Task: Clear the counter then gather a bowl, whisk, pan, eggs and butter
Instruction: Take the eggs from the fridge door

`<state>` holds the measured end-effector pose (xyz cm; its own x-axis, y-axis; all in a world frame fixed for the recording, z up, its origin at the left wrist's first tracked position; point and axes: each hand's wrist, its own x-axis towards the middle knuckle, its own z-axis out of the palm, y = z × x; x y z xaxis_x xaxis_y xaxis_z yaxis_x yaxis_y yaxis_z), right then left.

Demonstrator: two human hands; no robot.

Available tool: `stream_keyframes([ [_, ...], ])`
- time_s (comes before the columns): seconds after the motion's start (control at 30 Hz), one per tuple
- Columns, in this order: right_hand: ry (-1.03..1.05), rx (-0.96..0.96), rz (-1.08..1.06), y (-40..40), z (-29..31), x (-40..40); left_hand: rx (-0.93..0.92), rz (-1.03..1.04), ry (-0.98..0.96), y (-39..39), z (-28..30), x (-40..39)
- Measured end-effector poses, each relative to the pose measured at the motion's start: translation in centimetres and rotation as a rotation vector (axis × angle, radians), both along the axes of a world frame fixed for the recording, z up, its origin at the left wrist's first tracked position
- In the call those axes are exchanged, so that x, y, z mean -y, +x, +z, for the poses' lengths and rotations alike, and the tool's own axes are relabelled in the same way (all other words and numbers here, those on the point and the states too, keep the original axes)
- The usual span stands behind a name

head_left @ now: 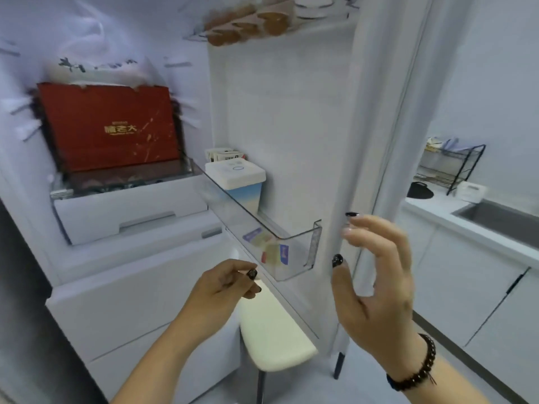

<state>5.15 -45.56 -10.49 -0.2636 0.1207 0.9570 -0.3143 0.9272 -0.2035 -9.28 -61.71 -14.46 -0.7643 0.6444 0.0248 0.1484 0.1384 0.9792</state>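
The fridge stands open in front of me. Brown eggs (248, 24) sit in the door's top rack. A clear door shelf (262, 228) holds a white-lidded tub (237, 177) and small packets (271, 249), possibly butter. My right hand (376, 275) is at the edge of the fridge door (364, 141), fingers spread, fingertips touching the edge. My left hand (224, 284) hovers below the clear shelf's front, fingers loosely curled, holding nothing.
A red box (110, 126) fills the fridge's inner shelf above white drawers (131, 211). A cream stool (274, 330) stands under the door. To the right lie a counter with a sink (501, 220), a black dish rack (452, 167) and white cabinets.
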Motion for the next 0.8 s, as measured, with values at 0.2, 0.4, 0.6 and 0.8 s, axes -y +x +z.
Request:
stream_keyframes([
  [0.2,0.019,0.350,-0.190,-3.4,-0.4,0.1,0.059,-0.129,-0.007,-0.8,-0.2,-2.1],
  [0.4,0.085,0.508,-0.538,-5.2,0.0,-2.3,0.073,-0.195,0.003,-2.6,-0.5,-2.6],
  [0.6,-0.030,0.587,-0.571,-4.9,1.3,-5.3,0.035,-0.210,-0.001,-4.8,0.7,-2.4],
  [0.8,-0.022,0.648,-0.590,-4.9,3.0,-5.9,-0.117,-0.269,-0.006,-6.5,5.0,-3.0],
])
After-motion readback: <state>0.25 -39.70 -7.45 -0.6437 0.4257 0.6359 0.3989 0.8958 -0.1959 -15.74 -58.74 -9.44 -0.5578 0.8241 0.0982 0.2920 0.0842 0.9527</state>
